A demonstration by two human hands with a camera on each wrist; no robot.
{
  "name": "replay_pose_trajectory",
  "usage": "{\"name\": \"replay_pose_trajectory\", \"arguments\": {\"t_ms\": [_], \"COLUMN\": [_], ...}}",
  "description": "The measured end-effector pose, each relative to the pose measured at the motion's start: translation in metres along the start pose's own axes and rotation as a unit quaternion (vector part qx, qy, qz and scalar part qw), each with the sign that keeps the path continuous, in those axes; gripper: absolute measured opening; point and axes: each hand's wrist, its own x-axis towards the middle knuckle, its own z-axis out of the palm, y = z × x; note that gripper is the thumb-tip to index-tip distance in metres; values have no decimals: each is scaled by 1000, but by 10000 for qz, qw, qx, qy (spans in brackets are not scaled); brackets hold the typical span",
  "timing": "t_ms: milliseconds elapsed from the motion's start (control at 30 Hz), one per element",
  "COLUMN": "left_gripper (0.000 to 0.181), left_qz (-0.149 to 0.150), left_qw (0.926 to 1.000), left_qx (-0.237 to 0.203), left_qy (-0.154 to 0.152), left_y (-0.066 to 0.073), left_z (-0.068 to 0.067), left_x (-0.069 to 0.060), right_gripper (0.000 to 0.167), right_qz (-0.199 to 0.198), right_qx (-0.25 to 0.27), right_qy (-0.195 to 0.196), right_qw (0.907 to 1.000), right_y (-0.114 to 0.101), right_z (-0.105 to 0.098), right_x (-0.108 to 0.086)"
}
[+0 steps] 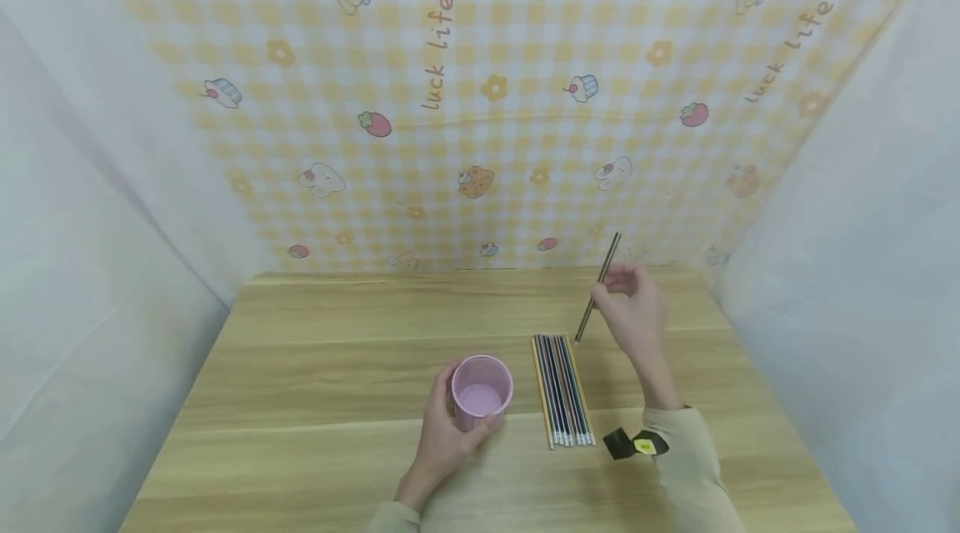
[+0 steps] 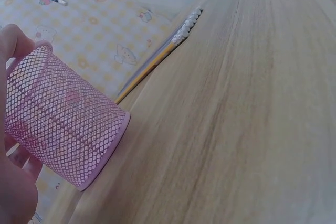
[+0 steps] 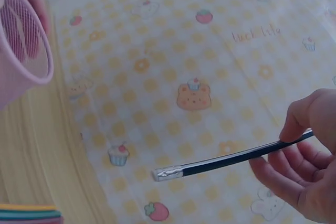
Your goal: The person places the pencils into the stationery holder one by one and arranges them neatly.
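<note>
A pink mesh pen cup stands upright on the table, its inside bare in the head view. My left hand grips it from the left, thumb across the near side and fingers behind. Off to the right, my right hand pinches a dark pencil between thumb and fingers, raised above the table and tilted. In the right wrist view that pencil shows a silver ferrule and a white eraser at its free end. Several pencils lie side by side between the two hands, eraser ends toward me.
The wooden table runs back to a yellow checked cloth hung behind it. White cloth walls close in both sides. A black strap piece with a yellow label is at the right sleeve.
</note>
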Motion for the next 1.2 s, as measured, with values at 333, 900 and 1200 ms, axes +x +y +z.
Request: {"name": "replay_pose_trajectory", "arguments": {"t_ms": [333,900,1200], "left_gripper": [94,95,90], "left_qz": [-64,379,404], "left_qw": [10000,9993,9992], "left_qx": [18,-42,31], "left_qy": [-18,42,-71], "left_y": [1,-4,0], "left_z": [-1,0,-1], "left_x": [-1,1,1], "right_gripper": [30,29,28], "right_qz": [-723,-916,-970], "right_qx": [1449,1796,1687], "right_qy": [295,-553,-1100], "right_qw": [9864,9779,9747], "right_y": [-21,-30,-41], "right_z": [35,99,105], "right_x": [-9,-47,-67]}}
